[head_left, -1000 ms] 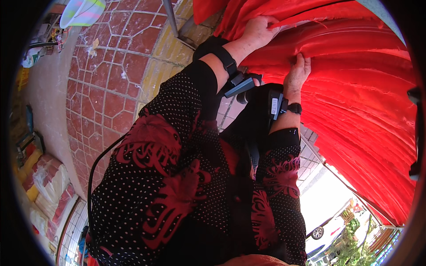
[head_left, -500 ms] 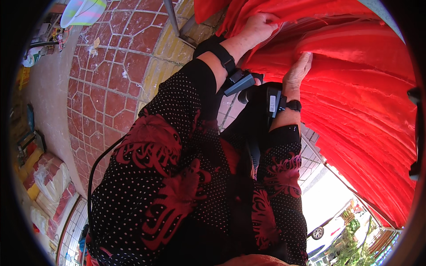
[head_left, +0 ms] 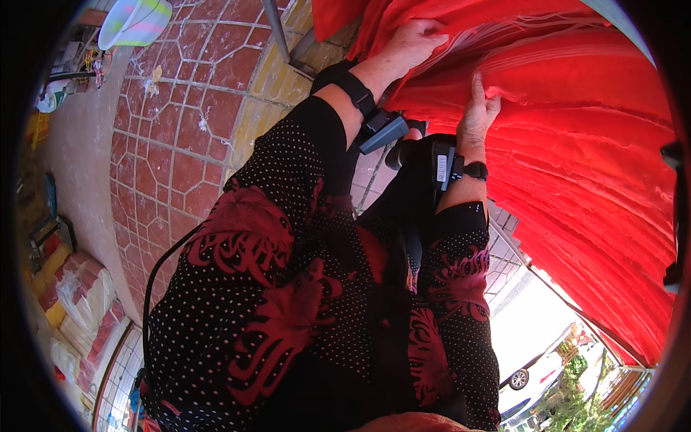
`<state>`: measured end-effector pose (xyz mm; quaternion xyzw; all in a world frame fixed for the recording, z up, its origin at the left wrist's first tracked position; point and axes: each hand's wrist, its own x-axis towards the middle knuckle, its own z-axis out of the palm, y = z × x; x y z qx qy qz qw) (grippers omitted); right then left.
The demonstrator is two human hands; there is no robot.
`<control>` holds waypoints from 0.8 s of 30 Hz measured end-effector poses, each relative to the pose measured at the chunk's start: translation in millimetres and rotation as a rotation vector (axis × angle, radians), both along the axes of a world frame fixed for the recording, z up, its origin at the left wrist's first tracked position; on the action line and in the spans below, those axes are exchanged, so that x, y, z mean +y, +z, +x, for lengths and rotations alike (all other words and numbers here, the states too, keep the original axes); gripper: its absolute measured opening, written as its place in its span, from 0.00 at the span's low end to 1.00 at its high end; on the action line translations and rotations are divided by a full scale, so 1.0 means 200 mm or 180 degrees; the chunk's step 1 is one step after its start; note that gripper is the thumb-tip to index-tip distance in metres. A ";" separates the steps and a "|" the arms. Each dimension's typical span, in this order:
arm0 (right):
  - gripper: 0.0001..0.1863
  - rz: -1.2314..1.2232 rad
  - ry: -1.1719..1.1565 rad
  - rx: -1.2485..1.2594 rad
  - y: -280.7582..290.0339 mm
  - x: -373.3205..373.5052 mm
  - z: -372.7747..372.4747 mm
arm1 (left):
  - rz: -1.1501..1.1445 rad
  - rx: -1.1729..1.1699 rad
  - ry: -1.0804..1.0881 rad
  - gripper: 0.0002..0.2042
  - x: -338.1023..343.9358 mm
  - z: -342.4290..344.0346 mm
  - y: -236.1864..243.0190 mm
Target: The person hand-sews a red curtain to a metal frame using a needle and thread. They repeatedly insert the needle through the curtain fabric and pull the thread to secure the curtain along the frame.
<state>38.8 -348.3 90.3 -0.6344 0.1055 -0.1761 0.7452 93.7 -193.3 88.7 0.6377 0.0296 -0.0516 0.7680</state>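
Our left grip [head_left: 412, 49] pinches red cloth [head_left: 576, 140], our right grip [head_left: 476, 119] stands apart against it, many folds already layered, one between gaping unclosed.

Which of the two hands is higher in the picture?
The left hand, close to the top edge, at the red cloth; the right hand sits lower and farther right.

Black, white-dotted sleeves [head_left: 284, 169] — dark-red flowers [head_left: 253, 213].

Red-tiled floor [head_left: 193, 126] with yellow strip [head_left: 268, 121] alongside, grey band [head_left: 79, 173] along its left edge. Strong daylight [head_left: 529, 324] lower right, car [head_left: 534, 390] and greenery [head_left: 572, 407] visible out there.
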 end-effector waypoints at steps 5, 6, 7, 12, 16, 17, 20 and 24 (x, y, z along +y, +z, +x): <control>0.13 -0.0306 -0.0076 0.0386 -0.01 -0.03 -0.01 | -0.0040 -0.0140 -0.0108 0.16 -0.01 0.00 -0.01; 0.13 -0.0447 -0.0140 0.0468 -0.01 -0.04 -0.01 | -0.0118 -0.0201 -0.0128 0.15 -0.01 0.00 -0.01; 0.14 -0.0443 -0.0033 0.0362 -0.01 -0.04 -0.01 | -0.0180 -0.0212 -0.0172 0.14 -0.01 0.00 -0.01; 0.18 -0.0349 0.0250 0.0221 -0.03 -0.02 0.00 | -0.0115 -0.0227 -0.0279 0.13 -0.02 0.00 -0.02; 0.18 -0.0522 0.0465 0.0758 -0.05 -0.01 0.01 | -0.0252 -0.0029 -0.0480 0.21 -0.01 0.00 0.00; 0.16 -0.0730 0.0455 0.0556 -0.05 0.00 0.01 | -0.0288 -0.0073 -0.0414 0.22 0.00 0.00 0.01; 0.18 -0.1266 0.0686 0.1274 -0.03 -0.01 0.01 | -0.0297 -0.0029 -0.0299 0.25 0.00 -0.02 0.03; 0.24 -0.0725 0.2067 0.1738 0.02 -0.01 -0.01 | -0.0341 -0.0071 -0.0257 0.25 0.01 -0.02 0.04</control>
